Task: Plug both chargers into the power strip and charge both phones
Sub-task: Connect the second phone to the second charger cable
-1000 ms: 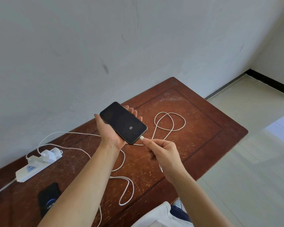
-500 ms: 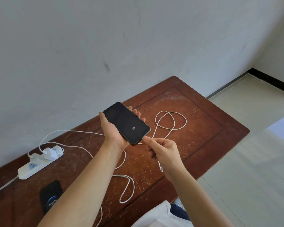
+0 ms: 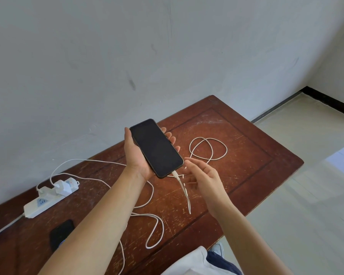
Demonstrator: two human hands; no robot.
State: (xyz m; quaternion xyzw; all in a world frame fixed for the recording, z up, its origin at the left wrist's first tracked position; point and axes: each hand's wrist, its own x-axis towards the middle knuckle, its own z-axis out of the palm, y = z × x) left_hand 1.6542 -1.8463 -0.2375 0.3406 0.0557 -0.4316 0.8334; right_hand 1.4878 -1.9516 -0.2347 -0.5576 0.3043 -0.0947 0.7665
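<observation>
My left hand holds a black phone face up above the table, its screen dark. A white cable is plugged into the phone's lower end and hangs down. My right hand hovers just right of that plug, fingers spread, holding nothing. A white power strip lies at the table's left with two white chargers plugged in. A second black phone lies flat near the front left, partly hidden by my left arm.
The brown wooden table stands against a white wall. Cable loops lie on its middle and another loop near the front edge. Tiled floor lies to the right. The strip's own cord runs off the left edge.
My right hand has let go of the cable plug and opened. The plug now sits in the phone. The phone's screen icon has gone dark.
</observation>
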